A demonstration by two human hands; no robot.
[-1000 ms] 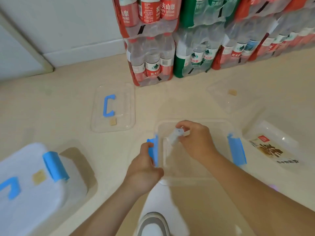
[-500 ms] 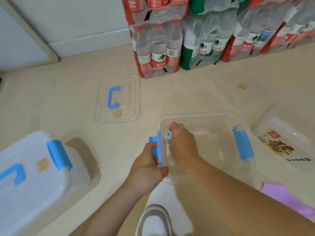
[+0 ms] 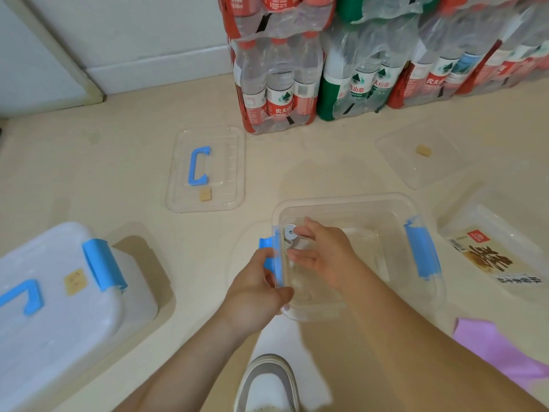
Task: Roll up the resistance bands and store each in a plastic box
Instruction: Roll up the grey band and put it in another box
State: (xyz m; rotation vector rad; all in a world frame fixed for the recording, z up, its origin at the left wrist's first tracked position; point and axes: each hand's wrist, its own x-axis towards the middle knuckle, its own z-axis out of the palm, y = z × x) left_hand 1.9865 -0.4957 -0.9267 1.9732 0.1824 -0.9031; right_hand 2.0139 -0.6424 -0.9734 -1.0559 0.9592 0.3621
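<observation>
An open clear plastic box (image 3: 350, 200) with blue latches stands on the floor in front of me. My left hand (image 3: 255, 289) grips its left wall at the blue latch (image 3: 274, 257). My right hand (image 3: 323, 257) is inside the box near the left wall, fingers around a pale rolled resistance band (image 3: 289, 232) whose round end shows; the rest of the roll is hidden under the hand. A purple band (image 3: 499, 349) lies flat on the floor at the lower right, apart from both hands.
A closed white box (image 3: 59, 292) with blue latch and handle sits at the left. Two clear lids (image 3: 205, 200) (image 3: 421, 168) lie further back. Another clear box (image 3: 475, 221) holding a printed packet is at the right. Shrink-wrapped water bottle packs (image 3: 279, 84) line the wall. My shoe (image 3: 267, 382) is below.
My right hand has lowered the rolled band from above the rim down into the box, against its left wall. The left hand has stayed on the latch. The purple band has come into view.
</observation>
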